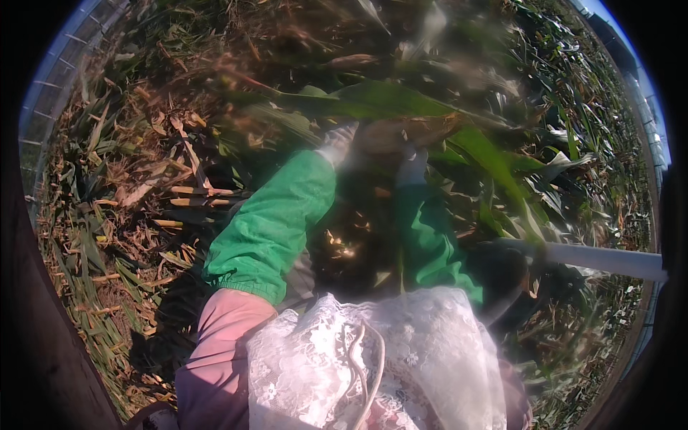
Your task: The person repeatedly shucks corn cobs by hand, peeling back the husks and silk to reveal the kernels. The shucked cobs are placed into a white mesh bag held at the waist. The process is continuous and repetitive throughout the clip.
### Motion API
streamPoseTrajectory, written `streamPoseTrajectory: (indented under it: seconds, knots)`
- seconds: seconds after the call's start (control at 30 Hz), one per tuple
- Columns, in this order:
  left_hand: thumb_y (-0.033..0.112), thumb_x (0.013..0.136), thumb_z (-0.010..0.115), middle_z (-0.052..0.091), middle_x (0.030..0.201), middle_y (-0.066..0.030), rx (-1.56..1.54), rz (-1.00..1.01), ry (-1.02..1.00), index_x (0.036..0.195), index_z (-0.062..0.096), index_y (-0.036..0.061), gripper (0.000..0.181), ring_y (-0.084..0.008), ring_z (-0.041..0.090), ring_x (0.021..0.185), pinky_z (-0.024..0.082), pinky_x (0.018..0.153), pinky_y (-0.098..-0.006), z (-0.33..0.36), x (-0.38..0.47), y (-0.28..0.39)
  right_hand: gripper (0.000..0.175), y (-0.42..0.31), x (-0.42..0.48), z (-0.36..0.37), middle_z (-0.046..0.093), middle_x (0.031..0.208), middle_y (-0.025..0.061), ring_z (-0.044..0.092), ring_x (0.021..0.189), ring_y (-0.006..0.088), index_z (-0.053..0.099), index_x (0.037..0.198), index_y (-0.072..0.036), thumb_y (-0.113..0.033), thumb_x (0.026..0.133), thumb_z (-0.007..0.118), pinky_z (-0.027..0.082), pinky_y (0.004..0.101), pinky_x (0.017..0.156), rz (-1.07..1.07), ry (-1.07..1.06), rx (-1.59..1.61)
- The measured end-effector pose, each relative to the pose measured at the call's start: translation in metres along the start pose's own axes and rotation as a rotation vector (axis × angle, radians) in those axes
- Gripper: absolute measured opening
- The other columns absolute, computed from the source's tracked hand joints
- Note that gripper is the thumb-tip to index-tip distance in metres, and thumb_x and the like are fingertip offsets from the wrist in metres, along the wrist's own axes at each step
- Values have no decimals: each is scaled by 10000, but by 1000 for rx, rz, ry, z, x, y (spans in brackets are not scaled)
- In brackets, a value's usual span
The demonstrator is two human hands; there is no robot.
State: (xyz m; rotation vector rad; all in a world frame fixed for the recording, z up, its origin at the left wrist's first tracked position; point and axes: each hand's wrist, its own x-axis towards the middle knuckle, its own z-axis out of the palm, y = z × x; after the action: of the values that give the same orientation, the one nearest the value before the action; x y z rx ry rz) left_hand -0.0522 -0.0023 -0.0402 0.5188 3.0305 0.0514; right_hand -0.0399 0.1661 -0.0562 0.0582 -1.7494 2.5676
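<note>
Both my hands are out in front of me, in pale gloves and green sleeve covers. My left hand point(341, 141) grips the left end of a brown, husk-covered ear of corn point(380, 137). Against the lower right part of the same ear is my right hand point(414, 161), partly hidden and blurred, its fingers closed at the husk. A long green corn leaf point(371, 101) arches over the ear, and another leaf point(489, 161) hangs down to the right of my right hand.
Cut corn stalks point(201, 202) and dry leaves lie thickly on the left. More green leaves point(570, 118) cover the right side. A white pole point(596, 259) juts in from the right. White lace cloth point(371, 355) hangs over my lap. Fence-like structures stand at both outer edges.
</note>
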Motion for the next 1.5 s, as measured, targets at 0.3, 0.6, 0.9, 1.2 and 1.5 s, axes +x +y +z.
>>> streamPoseTrajectory:
  seconds: [0.3,0.6,0.9,1.2,1.5]
  knots:
    - [302,769,593,478,1240,-112,-294,91,-261,1327,347,127,634,-296,452,1118,352,972,-430,2,32,0,366,-35,0,15,577,1074,105,574,961,204,464,1189,10,-210,897,471,458,279,827,-292,-21,-270]
    - [270,788,573,537,1138,-101,-445,119,-314,1258,431,124,512,-268,520,1002,401,914,-414,4,36,2,316,-49,24,5,584,997,101,583,856,198,472,1176,-5,-221,961,391,468,309,779,-322,61,151]
    - [238,807,554,595,1037,-91,-440,-23,933,1189,516,122,401,-240,587,886,450,857,-398,78,26,83,487,-37,-11,-10,594,1050,151,594,892,247,508,1149,-3,-413,939,350,480,335,755,60,774,68]
    - [109,693,688,542,1132,-122,-780,-225,109,1218,462,68,573,-285,529,1028,423,886,-414,35,28,0,460,-24,-42,5,605,953,162,608,723,240,509,1152,-14,-404,916,446,497,357,681,-257,418,-474]
    - [117,624,766,554,1109,-113,-970,-725,208,1222,459,25,678,-228,525,1020,414,891,-335,53,21,-34,429,17,-72,-31,614,969,176,597,823,347,533,1110,-40,-330,794,553,465,441,725,-418,-144,-1390]
